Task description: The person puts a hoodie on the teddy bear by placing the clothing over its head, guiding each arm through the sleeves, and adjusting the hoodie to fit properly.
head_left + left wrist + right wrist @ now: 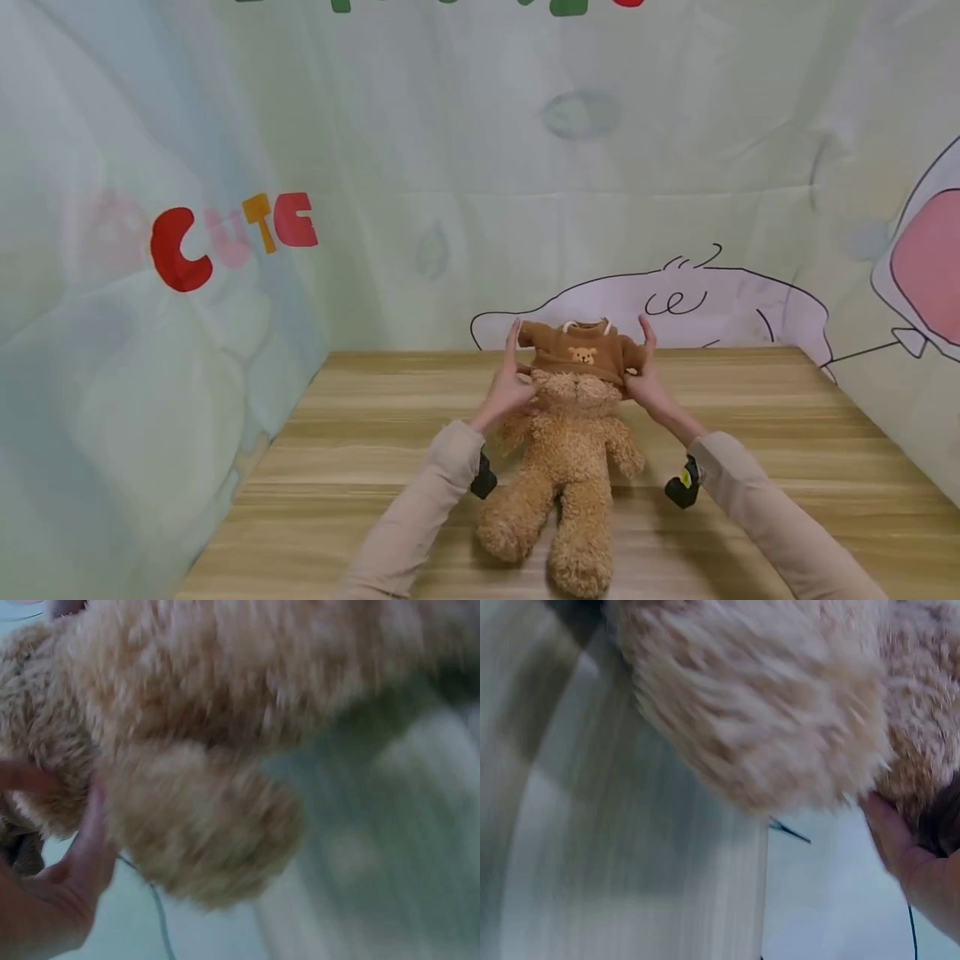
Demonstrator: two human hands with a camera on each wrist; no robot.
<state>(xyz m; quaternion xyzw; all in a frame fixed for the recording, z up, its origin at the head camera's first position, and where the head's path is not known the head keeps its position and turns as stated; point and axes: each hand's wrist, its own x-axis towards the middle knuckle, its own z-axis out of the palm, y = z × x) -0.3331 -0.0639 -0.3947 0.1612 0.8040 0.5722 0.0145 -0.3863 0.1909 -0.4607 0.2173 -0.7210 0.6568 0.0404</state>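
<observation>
A light-brown teddy bear [570, 450] is held between both hands over the wooden table, legs toward me. A small brown hooded sweater [583, 354] with a bear-face patch and white cords covers the upper part of its head; the muzzle shows below the hem. My left hand [513, 387] grips the sweater's left lower edge beside the head, index finger pointing up. At the opposite edge, my right hand [651, 390] pinches the hem in the same way. In the left wrist view, the thumb [91, 844] presses near the bear's fur. The bear's eyes and ears are hidden.
The wood-grain table [360, 433] extends to both sides of the bear. Behind it hangs a pale printed cloth [420, 167] with cartoon drawings and coloured letters. Similar cloth rises along the left and right sides. A dark wrist device [682, 485] sits under the right sleeve.
</observation>
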